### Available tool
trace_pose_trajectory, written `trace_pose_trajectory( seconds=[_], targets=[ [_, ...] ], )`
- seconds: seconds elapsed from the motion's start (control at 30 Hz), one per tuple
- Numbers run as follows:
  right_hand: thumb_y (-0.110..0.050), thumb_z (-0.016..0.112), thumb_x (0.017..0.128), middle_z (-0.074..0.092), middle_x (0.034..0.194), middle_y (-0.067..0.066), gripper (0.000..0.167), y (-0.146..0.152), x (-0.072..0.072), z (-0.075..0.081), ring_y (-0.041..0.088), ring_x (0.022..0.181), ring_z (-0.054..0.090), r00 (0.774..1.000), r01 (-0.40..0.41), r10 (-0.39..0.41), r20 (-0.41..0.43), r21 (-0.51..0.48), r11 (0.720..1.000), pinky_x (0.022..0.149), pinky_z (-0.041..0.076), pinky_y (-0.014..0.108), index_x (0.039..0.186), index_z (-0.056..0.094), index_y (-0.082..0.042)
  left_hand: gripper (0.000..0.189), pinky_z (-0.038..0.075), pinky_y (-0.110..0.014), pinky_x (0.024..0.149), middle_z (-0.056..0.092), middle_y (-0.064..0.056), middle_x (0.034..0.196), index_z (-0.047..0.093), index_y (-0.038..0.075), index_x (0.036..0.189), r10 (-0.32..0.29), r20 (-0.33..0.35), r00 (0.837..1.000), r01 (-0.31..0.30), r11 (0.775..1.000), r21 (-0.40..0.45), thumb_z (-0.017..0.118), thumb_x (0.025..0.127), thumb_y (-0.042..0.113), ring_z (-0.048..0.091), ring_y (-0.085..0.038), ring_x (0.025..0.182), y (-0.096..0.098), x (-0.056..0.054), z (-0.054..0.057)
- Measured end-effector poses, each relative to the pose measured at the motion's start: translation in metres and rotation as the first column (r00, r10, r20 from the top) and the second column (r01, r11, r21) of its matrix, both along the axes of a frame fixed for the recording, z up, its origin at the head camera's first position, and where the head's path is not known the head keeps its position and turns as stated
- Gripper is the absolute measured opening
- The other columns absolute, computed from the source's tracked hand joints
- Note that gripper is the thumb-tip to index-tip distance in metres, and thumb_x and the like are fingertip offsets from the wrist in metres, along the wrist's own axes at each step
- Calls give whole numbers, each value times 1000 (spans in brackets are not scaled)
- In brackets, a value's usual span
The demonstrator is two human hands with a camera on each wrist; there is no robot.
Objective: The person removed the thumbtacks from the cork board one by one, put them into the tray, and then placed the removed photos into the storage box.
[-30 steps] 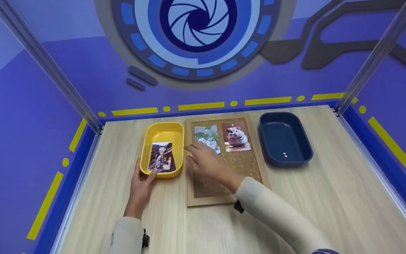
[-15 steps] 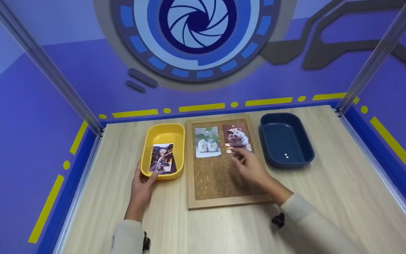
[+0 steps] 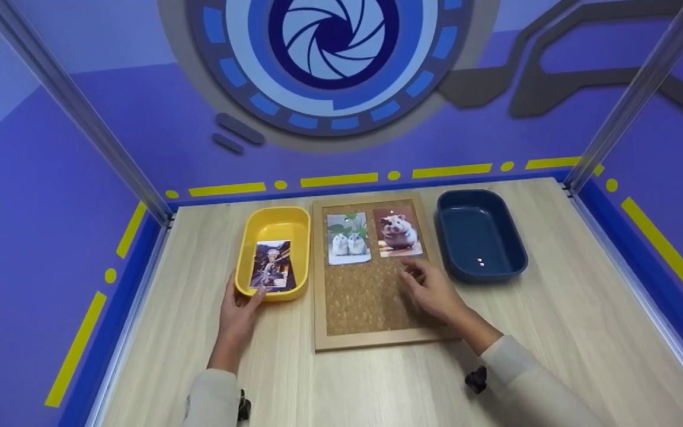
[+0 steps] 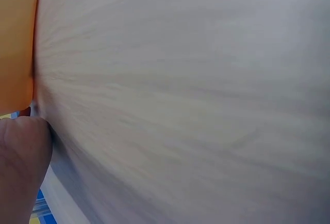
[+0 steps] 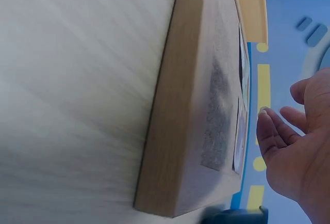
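Observation:
My left hand (image 3: 239,314) holds the near left corner of a yellow plastic tray (image 3: 279,220), thumb at the rim and fingers along the outer wall. In the tray lies a photo (image 3: 271,261) of a light-haired figure, over another dark one. My right hand (image 3: 433,292) hovers over the lower right of a framed cork board (image 3: 353,302), fingers loosely bent and nothing visible held. Two photos are on the board's upper half: one of two hamsters (image 3: 349,240), and one of a single hamster (image 3: 398,233) just beyond the right fingertips. Each has a small white pin at its top.
A dark blue tray (image 3: 475,231) stands right of the board, with small white specks (image 3: 480,262) on its floor. Purple panels (image 3: 341,160) wall the wooden table (image 3: 377,385) at the back and both sides.
My right hand has moved right, away from the yellow tray and the two-hamster photo, then slightly back toward me below the single-hamster photo. My left hand stays on the tray.

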State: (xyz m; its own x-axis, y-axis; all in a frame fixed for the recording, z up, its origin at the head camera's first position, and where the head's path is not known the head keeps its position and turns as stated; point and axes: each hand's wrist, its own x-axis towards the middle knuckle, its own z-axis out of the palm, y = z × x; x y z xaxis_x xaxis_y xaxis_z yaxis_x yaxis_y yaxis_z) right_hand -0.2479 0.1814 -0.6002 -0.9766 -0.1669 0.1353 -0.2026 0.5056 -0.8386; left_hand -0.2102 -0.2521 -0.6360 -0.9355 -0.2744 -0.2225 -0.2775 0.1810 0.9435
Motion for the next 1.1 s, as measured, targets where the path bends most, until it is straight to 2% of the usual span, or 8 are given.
trace_pose_trajectory(
  seconds=[0.33,0.4,0.47,0.57,0.63,0.73,0.97,1.1],
  targets=[
    [-12,68,103,77,105,12,30,11,-1,5,18,91,69,997,67,-68,20,27,997,82,57,27,130,72,0,103,18,-51,138,7,-13,183,-8,23,173,41,10,999,-42,998,47,67,105,40,13,-38,169,3,7,7],
    [-12,68,103,77,105,11,30,13,-2,6,18,91,69,997,69,-69,21,27,997,82,57,28,130,72,0,103,18,-52,138,6,-14,182,-6,22,173,73,-8,997,-73,997,20,68,104,42,13,-39,169,6,9,7],
    [-12,67,103,77,104,11,29,14,-2,7,18,91,68,998,67,-67,14,25,997,83,56,28,130,72,0,102,19,-54,138,11,-17,181,4,18,174,109,-68,992,-113,992,-57,72,102,41,16,-40,168,12,13,7],
    [-12,67,104,77,104,11,28,16,-3,8,19,92,68,998,64,-65,5,28,998,82,57,28,129,72,1,95,18,-59,137,23,-20,177,24,9,170,141,-212,967,-183,963,-198,80,97,34,20,-42,165,23,17,8],
    [-12,67,104,77,104,12,28,17,-3,8,18,92,68,998,64,-64,3,28,998,82,57,27,128,72,1,89,18,-63,134,31,-22,171,36,4,164,122,-320,940,-215,937,-274,84,93,29,25,-43,162,31,19,11],
    [-13,68,104,77,105,13,29,17,-4,7,18,92,69,998,67,-67,9,35,997,82,56,26,129,72,1,81,18,-69,128,39,-25,165,47,-2,156,61,-446,893,-216,927,-305,86,88,20,30,-46,156,44,19,17],
    [-12,67,104,76,104,11,29,19,-4,4,17,91,68,996,79,-80,31,27,996,81,56,25,129,71,1,61,21,-73,127,57,-26,152,62,-3,143,-83,-569,818,-136,934,-331,84,88,10,42,-49,149,84,14,29],
    [-12,68,104,76,103,11,28,18,-4,3,16,89,67,997,74,-75,24,33,997,79,55,24,128,72,2,49,29,-69,126,64,-24,145,68,-2,136,-141,-576,805,-80,937,-341,81,90,7,48,-49,145,115,13,35]
  ],
)
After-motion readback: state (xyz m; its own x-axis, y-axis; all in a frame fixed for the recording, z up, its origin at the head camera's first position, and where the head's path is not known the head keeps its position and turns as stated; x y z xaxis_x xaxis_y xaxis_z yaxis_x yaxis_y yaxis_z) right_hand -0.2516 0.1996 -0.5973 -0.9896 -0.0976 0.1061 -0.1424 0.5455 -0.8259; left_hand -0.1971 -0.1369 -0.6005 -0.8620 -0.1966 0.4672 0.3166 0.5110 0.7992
